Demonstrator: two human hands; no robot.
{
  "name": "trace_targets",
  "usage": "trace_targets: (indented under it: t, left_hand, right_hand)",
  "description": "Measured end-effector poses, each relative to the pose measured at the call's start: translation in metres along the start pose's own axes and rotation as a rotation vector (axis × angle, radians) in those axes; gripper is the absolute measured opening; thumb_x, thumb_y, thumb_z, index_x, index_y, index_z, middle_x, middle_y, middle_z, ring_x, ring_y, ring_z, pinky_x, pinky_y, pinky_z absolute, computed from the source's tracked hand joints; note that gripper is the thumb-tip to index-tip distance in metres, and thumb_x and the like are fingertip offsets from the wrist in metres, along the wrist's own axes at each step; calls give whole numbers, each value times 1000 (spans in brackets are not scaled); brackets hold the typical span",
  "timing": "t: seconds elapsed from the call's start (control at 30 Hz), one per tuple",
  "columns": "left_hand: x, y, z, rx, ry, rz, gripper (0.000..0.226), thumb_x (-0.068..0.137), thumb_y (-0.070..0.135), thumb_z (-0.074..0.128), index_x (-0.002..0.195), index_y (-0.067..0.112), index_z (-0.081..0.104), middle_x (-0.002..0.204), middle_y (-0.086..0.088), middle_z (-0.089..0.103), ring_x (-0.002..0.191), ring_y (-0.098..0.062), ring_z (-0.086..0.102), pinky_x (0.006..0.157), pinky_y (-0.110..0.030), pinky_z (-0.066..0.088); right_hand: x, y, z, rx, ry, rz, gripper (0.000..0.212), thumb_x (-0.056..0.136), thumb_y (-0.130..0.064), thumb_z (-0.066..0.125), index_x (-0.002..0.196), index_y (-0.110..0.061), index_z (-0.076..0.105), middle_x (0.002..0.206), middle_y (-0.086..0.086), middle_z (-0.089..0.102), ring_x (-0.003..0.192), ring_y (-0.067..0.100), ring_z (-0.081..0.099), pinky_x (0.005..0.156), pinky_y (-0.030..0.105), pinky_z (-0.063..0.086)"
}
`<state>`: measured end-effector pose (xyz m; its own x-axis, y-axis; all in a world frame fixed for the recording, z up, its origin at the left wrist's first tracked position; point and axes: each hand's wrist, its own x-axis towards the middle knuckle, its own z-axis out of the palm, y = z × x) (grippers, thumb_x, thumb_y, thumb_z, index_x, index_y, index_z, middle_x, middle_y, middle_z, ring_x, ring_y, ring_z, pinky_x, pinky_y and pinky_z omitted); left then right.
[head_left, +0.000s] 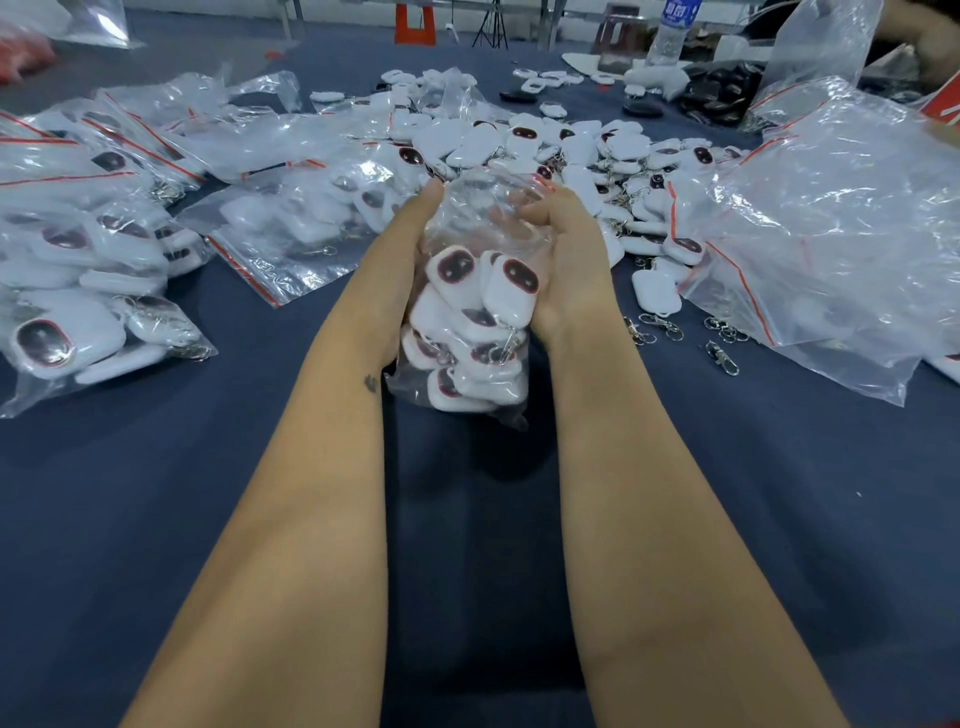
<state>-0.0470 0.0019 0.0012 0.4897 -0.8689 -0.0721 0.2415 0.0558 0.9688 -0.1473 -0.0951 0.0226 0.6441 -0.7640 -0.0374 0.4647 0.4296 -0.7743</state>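
Observation:
A clear plastic bag (470, 332) filled with several white keychain charms with dark oval faces hangs between my two hands above the dark blue table (208, 493). My left hand (402, 260) grips the bag's left side near the top. My right hand (569, 260) holds the right side, with its fingers curled over the bag's open mouth. The bag's bottom is lifted just off the cloth.
Filled zip bags with red seal strips (93, 291) lie at the left. A loose pile of white charms (571, 150) covers the middle far side. Empty clear bags (831, 223) are heaped at the right, with metal clasps (722, 358) beside them. A water bottle (672, 31) stands at the back.

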Motion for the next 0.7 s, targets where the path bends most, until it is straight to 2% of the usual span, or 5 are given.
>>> trace_targets:
  t: [0.1,0.3,0.5,0.6,0.7]
  left_hand:
    - [1,-1,-1,-5,62,8,42,94,50,54,91,19,81,105,-12,75,98,-29,72,90,-44,57]
    - [6,-1,-3,-105,248,107,24,102,8,45,110,3,67,88,-11,76,82,-23,73,73,-35,60]
    - [4,6,-2,-422,159,53,33,101,37,48,101,6,60,87,-15,74,81,-29,73,69,-38,59]
    - [9,2,-3,-312,309,133,20,98,22,57,81,11,61,90,-18,69,77,-28,68,78,-42,58]
    - [8,-1,-7,-297,376,232,15,96,10,58,82,10,64,81,-11,68,61,-18,65,61,-28,55]
  right_hand:
    - [2,5,1,11,-35,47,22,87,0,49,109,-4,51,109,19,55,99,32,57,94,47,50]
    - [14,13,-4,-38,79,114,46,94,-34,59,131,-7,56,125,21,64,104,39,67,95,55,52]
    - [14,15,-11,-254,168,-46,28,96,-26,61,79,-4,65,82,14,70,77,29,66,88,51,54]
    - [14,18,-13,-307,198,-137,35,94,-22,65,62,-11,62,63,4,63,64,21,58,79,43,52]
    - [14,19,-13,-287,206,-165,29,90,-21,70,63,-13,64,64,3,65,65,21,57,86,47,53]
